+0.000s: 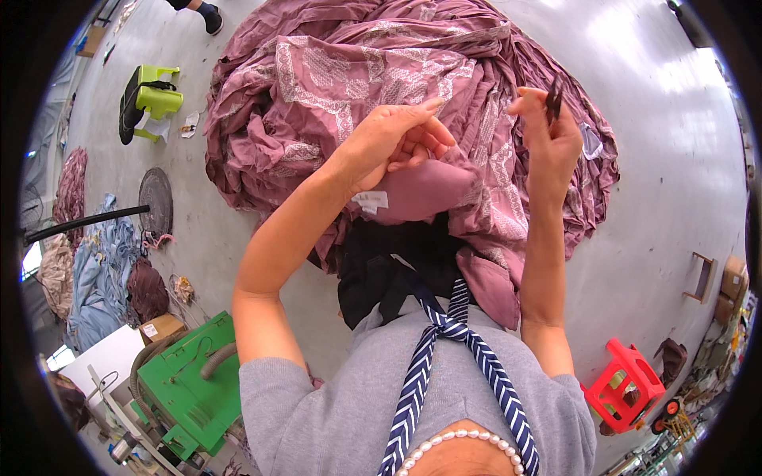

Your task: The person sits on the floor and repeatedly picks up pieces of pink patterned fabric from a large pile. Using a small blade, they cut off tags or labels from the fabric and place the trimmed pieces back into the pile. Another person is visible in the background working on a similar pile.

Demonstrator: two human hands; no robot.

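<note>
A large heap of mauve fabric with a white lace-like pattern (349,75) lies in front of me and runs down over my lap. My left hand (401,139) is held over its near part, fingers loosely curled and thumb apart, with nothing visible in it. Below that hand, a plain mauve fold (432,190) carries a small white label (371,201). My right hand (549,143) is raised to the right, closed around small dark thread snips (554,99) whose pointed tips stick up. Its thumb and index finger reach toward the left hand.
A green stool (157,97) stands far left, near a person's foot (211,17). Blue fabric (103,270) is piled at the left, above a green machine (194,389). A red plastic stool (627,385) is at the lower right. Cardboard boxes (732,282) line the right edge.
</note>
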